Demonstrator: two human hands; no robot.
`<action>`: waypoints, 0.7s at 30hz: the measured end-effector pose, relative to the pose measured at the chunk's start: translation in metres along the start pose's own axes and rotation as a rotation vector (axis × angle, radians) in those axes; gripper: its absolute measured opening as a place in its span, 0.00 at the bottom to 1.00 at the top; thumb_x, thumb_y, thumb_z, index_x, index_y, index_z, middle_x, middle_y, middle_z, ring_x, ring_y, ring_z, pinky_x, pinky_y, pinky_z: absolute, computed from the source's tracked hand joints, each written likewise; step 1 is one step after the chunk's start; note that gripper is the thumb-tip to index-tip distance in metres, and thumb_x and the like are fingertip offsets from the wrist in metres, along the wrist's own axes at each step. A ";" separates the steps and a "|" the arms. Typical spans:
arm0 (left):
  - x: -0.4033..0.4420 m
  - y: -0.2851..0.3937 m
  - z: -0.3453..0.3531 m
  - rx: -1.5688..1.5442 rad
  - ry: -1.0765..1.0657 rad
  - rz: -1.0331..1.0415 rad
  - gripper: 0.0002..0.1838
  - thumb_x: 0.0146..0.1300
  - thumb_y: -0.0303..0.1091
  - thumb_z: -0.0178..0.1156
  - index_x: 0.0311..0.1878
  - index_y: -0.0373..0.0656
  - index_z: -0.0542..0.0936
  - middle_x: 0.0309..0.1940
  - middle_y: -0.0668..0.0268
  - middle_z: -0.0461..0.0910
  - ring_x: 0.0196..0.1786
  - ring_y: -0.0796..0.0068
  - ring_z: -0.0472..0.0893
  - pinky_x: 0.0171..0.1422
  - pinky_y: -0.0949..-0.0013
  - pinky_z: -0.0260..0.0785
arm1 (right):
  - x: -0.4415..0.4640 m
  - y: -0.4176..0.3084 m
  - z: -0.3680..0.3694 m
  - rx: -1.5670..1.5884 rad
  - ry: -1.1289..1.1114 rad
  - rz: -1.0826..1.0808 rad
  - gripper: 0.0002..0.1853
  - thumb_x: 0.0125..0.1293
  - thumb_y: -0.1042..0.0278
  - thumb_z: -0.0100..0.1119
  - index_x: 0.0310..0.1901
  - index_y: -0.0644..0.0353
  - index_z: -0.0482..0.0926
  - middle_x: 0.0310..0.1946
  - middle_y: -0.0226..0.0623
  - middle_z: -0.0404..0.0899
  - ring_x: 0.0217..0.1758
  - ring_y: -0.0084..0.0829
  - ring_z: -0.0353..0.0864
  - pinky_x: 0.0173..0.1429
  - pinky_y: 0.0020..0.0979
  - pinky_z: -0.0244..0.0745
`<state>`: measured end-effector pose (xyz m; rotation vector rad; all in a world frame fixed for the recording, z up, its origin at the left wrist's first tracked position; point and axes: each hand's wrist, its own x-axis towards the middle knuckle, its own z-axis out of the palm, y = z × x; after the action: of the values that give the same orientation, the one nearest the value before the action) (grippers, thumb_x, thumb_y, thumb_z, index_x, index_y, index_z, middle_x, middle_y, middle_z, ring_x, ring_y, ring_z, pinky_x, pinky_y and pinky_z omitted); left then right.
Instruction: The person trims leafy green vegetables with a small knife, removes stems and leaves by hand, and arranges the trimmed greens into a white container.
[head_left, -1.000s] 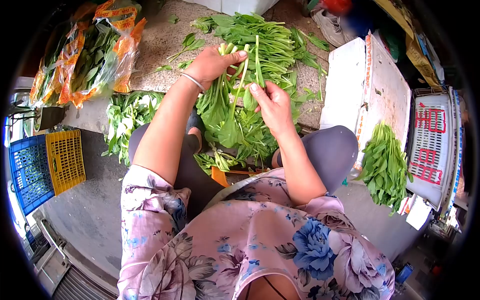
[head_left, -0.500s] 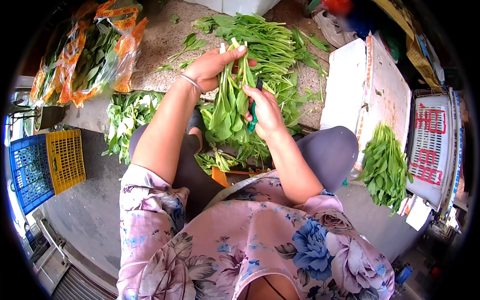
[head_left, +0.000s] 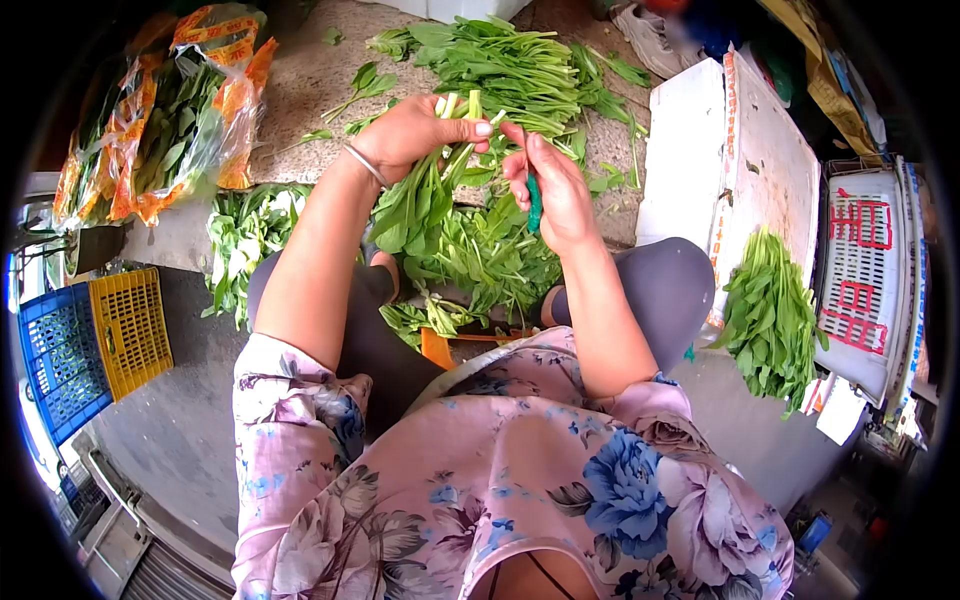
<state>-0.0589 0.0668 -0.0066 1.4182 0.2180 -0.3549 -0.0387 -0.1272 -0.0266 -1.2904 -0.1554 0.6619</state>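
My left hand (head_left: 408, 135), with a bracelet at the wrist, is closed around a small bunch of leafy greens (head_left: 415, 208). Their pale cut stem ends stick up past the thumb, and the leaves hang down below the palm. Close by on its right, my right hand (head_left: 562, 195) grips a knife (head_left: 534, 205) by its green handle. The blade is mostly hidden, and its fingertips are near the stems. Behind both hands lies a large pile of greens (head_left: 505, 70) with stems pointing right. Loose leaves (head_left: 490, 255) lie beneath the hands, between the feet.
A plastic bag of greens (head_left: 165, 130) sits at the upper left, above blue (head_left: 62, 345) and yellow crates (head_left: 130, 330). More leaves (head_left: 255, 235) lie left of my knee. On the right are a white foam box (head_left: 690, 150), a bunch of greens (head_left: 770, 315) and a white basket (head_left: 858, 280).
The bunch in my left hand has swung left and tilted. My right hand, with the knife, has moved slightly up and right, away from the leaves toward the stem ends.
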 end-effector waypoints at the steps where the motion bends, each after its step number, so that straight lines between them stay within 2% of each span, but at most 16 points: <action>1: 0.001 -0.002 0.000 0.022 -0.035 -0.004 0.14 0.53 0.39 0.65 0.39 0.42 0.78 0.27 0.71 0.79 0.24 0.85 0.73 0.22 0.81 0.60 | 0.000 -0.002 0.006 0.011 -0.017 -0.030 0.24 0.66 0.51 0.45 0.54 0.64 0.69 0.25 0.26 0.69 0.22 0.14 0.62 0.23 0.15 0.56; 5: -0.003 0.003 0.005 0.062 -0.073 0.027 0.14 0.52 0.39 0.65 0.40 0.43 0.79 0.27 0.72 0.79 0.26 0.85 0.72 0.24 0.80 0.60 | 0.004 0.001 0.013 0.071 -0.017 -0.093 0.19 0.65 0.60 0.51 0.52 0.64 0.73 0.21 0.23 0.66 0.21 0.14 0.58 0.23 0.16 0.53; 7: -0.004 0.005 0.005 0.063 -0.070 0.016 0.16 0.50 0.38 0.66 0.40 0.42 0.79 0.25 0.72 0.78 0.27 0.85 0.73 0.26 0.80 0.60 | 0.005 0.005 0.008 0.063 -0.026 -0.080 0.19 0.65 0.60 0.52 0.52 0.64 0.73 0.19 0.21 0.62 0.21 0.13 0.56 0.23 0.16 0.51; 9: -0.003 0.005 0.002 0.220 -0.077 -0.060 0.12 0.51 0.37 0.65 0.35 0.42 0.78 0.25 0.71 0.79 0.26 0.85 0.73 0.26 0.79 0.63 | 0.005 0.006 0.003 -0.050 0.180 -0.080 0.19 0.65 0.60 0.51 0.53 0.64 0.72 0.19 0.19 0.60 0.20 0.12 0.54 0.23 0.16 0.50; 10: 0.000 0.000 0.001 0.219 -0.078 -0.060 0.12 0.51 0.37 0.65 0.35 0.42 0.78 0.25 0.71 0.79 0.26 0.85 0.73 0.26 0.79 0.63 | 0.006 0.006 -0.001 -0.045 0.188 -0.081 0.19 0.65 0.61 0.52 0.53 0.64 0.72 0.19 0.19 0.61 0.21 0.11 0.54 0.23 0.15 0.50; 12: 0.005 -0.009 0.001 0.426 -0.018 0.035 0.14 0.49 0.36 0.67 0.35 0.39 0.78 0.25 0.67 0.80 0.27 0.80 0.75 0.31 0.75 0.66 | 0.003 0.002 0.002 -0.052 0.115 -0.104 0.20 0.65 0.61 0.52 0.54 0.64 0.72 0.19 0.19 0.62 0.21 0.12 0.55 0.24 0.16 0.52; 13: 0.005 -0.011 0.002 0.421 -0.022 0.028 0.14 0.49 0.36 0.67 0.35 0.39 0.78 0.25 0.67 0.80 0.27 0.80 0.75 0.31 0.75 0.66 | 0.000 0.002 0.005 -0.056 0.044 -0.123 0.20 0.64 0.61 0.53 0.54 0.64 0.71 0.19 0.19 0.62 0.21 0.12 0.56 0.24 0.16 0.53; 15: 0.006 -0.006 0.004 0.626 0.022 -0.014 0.16 0.46 0.36 0.68 0.34 0.35 0.79 0.26 0.63 0.80 0.28 0.76 0.77 0.36 0.71 0.68 | 0.003 0.008 0.011 -0.123 0.023 -0.131 0.20 0.66 0.61 0.50 0.56 0.63 0.69 0.19 0.20 0.62 0.21 0.12 0.58 0.23 0.14 0.54; 19: 0.008 -0.005 0.006 0.763 0.025 -0.010 0.17 0.44 0.37 0.69 0.32 0.34 0.79 0.24 0.62 0.80 0.27 0.75 0.77 0.36 0.70 0.68 | 0.010 0.021 0.011 -0.212 0.016 -0.085 0.19 0.65 0.62 0.51 0.55 0.61 0.70 0.19 0.19 0.62 0.20 0.12 0.58 0.23 0.14 0.53; 21: 0.007 -0.007 0.005 0.751 0.011 0.015 0.16 0.44 0.37 0.68 0.31 0.35 0.79 0.23 0.62 0.80 0.26 0.74 0.77 0.36 0.70 0.69 | 0.009 0.024 0.006 -0.064 0.070 -0.023 0.20 0.65 0.59 0.51 0.55 0.60 0.71 0.18 0.18 0.61 0.19 0.12 0.57 0.22 0.15 0.53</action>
<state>-0.0551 0.0602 -0.0149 2.1596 0.0797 -0.4400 -0.0425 -0.1147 -0.0495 -1.3696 -0.1352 0.5955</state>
